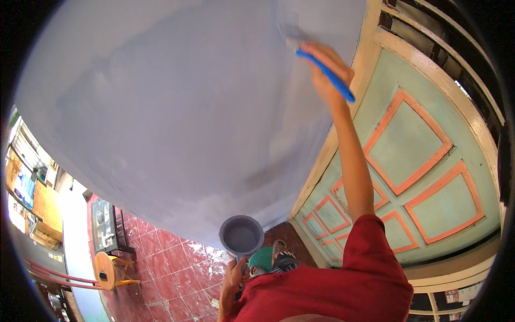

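Note:
My right hand [328, 67] is raised high and closed on a paintbrush [337, 84]. The brush has a blue handle that slants down to the right, and its pale bristle end meets the wall [188, 123]. Grey-lavender paint covers this wall in uneven tones, with darker patches near the bristles and lower down. Low in front of my body, my left hand [234, 276] is wrapped round the handle of a round grey dipper [241, 219]. Grey paint shows inside the dipper, which is held close to the wall's lower part.
At right stands a pale green door [402, 145] with orange-edged panels and a cream frame. Red floor tiles [171, 273] carry white splashes. A wooden stool [105, 271] and a dark glass-sided cabinet [103, 225] stand at left. A green object [261, 259] lies near my feet.

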A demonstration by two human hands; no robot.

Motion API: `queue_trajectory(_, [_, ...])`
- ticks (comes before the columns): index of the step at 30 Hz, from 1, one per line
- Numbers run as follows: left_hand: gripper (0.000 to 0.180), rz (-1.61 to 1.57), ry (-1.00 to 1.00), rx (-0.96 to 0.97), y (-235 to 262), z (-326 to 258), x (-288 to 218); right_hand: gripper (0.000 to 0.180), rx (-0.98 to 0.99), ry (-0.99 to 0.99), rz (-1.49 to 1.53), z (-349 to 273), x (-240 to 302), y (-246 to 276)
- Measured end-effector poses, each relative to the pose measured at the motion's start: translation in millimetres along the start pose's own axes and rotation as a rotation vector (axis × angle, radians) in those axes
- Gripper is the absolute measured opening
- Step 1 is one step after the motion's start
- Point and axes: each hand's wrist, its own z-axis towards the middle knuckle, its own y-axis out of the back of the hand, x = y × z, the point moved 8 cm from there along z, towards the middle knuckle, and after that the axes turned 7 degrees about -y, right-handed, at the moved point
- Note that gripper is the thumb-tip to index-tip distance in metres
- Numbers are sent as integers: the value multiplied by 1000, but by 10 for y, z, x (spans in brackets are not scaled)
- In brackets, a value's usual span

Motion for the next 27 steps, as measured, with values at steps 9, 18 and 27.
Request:
queue_trajectory(9, [22, -64, 22, 50, 34, 61, 71, 25, 326, -231, -10, -909, 15, 93])
queue_trajectory(18, [23, 9, 6, 17, 99, 44, 124, 10, 205, -132, 56, 1034, -71, -146])
queue_trajectory(27, [23, 58, 29, 50, -64, 14, 76, 16, 159, 180, -169, 727, 112, -37])
